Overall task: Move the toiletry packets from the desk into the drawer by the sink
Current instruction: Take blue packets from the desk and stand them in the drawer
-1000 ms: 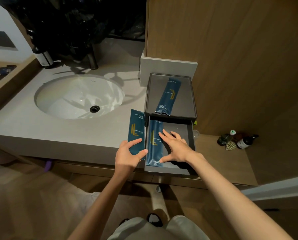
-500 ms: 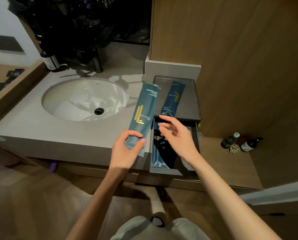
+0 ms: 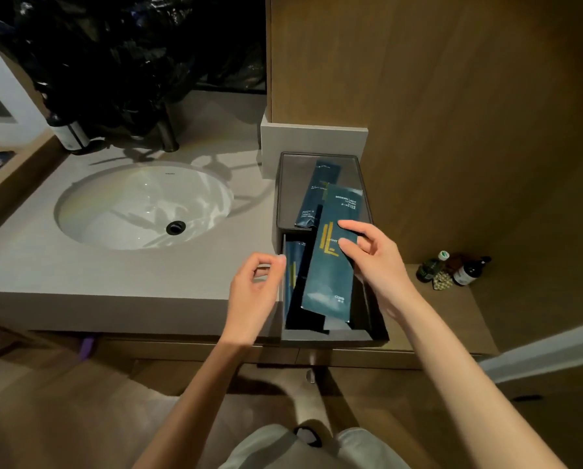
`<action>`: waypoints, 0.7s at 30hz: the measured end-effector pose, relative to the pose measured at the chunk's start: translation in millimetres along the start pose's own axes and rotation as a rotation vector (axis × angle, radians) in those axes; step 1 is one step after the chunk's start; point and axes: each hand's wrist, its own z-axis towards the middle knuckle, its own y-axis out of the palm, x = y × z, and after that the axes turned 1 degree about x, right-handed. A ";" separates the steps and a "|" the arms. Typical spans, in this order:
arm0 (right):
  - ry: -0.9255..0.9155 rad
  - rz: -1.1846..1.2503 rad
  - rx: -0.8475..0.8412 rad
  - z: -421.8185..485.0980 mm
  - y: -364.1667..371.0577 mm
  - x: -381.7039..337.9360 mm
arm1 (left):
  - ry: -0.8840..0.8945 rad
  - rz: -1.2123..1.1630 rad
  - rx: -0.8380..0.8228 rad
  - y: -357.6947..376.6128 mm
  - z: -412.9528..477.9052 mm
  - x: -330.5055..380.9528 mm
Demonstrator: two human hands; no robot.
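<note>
A dark grey drawer (image 3: 330,334) stands pulled out of a small box beside the sink. My right hand (image 3: 374,262) grips a long teal toiletry packet with gold stripes (image 3: 330,265), tilted over the open drawer with its lower end inside. A second teal packet (image 3: 292,265) lies flat along the drawer's left side, partly hidden. A third packet (image 3: 314,201) rests on the box's top tray (image 3: 290,187). My left hand (image 3: 254,289) hovers at the drawer's left edge, fingers curled apart, holding nothing.
A white oval sink (image 3: 141,204) sits in the grey counter (image 3: 80,275) to the left, with a dark tap and a bottle (image 3: 70,133) behind it. Small bottles (image 3: 452,269) stand on the lower wooden shelf at the right. A wooden wall rises behind the box.
The packet has passed from my left hand to my right hand and moved right, over the drawer. My left hand has let go and sits by the drawer's edge.
</note>
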 end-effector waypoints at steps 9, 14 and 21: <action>0.258 -0.230 -0.315 -9.6 -28.4 26.3 | -0.158 0.542 -0.143 29.3 40.9 -58.2; 0.253 -0.397 -0.236 3.6 -17.4 42.6 | -0.170 0.728 -0.139 45.9 45.3 -69.4; 0.200 -0.426 -0.143 27.9 7.5 63.1 | -0.227 0.784 -0.096 50.1 47.0 -72.1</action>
